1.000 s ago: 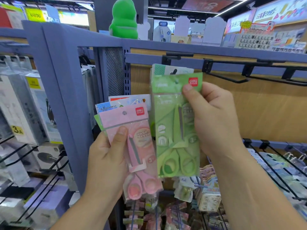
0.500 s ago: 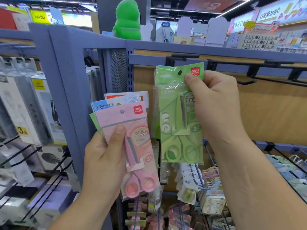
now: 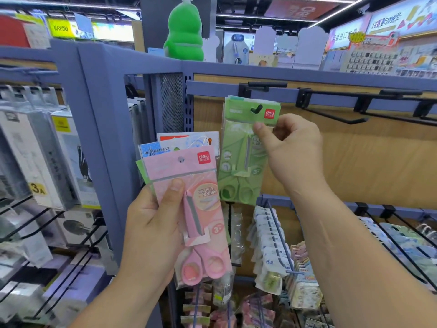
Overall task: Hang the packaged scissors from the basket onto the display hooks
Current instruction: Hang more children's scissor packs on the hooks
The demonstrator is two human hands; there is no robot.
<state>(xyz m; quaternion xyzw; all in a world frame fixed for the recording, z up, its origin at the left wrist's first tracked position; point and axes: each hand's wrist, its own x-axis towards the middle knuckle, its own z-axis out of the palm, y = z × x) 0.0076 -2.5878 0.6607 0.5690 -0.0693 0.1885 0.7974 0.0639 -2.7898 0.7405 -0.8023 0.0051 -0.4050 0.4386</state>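
Right hand [image 3: 293, 150] pinches green pack [image 3: 238, 162], thumb against curled fingers; its hole sits on hook tip [image 3: 257, 109] at left end of rail [image 3: 212, 87]. Left hand [image 3: 151, 230] grips pink pack [image 3: 189, 202] plus spares [image 3: 186, 140]. My worry: early release, pack slips off tip

Pink pack [image 3: 170, 169] and green pack [image 3: 236, 138] read "deli"; yellow sticker [image 3: 37, 188] "3A".
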